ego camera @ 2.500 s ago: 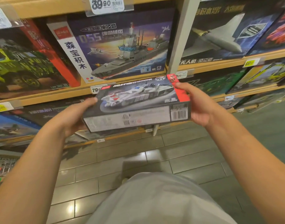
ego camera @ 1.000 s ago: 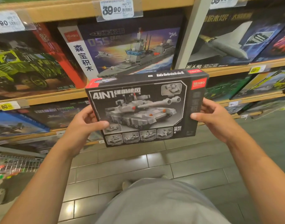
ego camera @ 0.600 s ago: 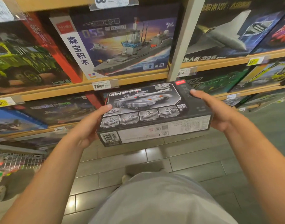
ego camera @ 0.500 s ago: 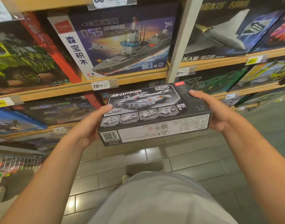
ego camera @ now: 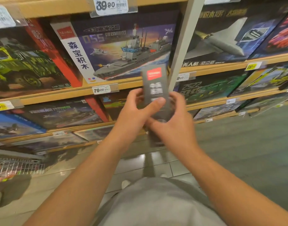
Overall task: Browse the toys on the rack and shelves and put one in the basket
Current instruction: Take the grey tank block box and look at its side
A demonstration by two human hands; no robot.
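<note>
step: inspect toy box [ego camera: 155, 88] | both hands curled on it, left hand [ego camera: 136, 110] thumb across the narrow face, right hand [ego camera: 174, 121] at lower end | box on end before shelf [ego camera: 74, 93] | tip: support underneath; basket [ego camera: 17, 167] low left

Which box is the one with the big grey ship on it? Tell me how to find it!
Look at the wooden shelf with the 79.00 price tag. Standing on it, just left of the pale upright post, is the ship box. Only it shows a grey warship on blue sea; its neighbours show a green truck and a grey plane.
</note>
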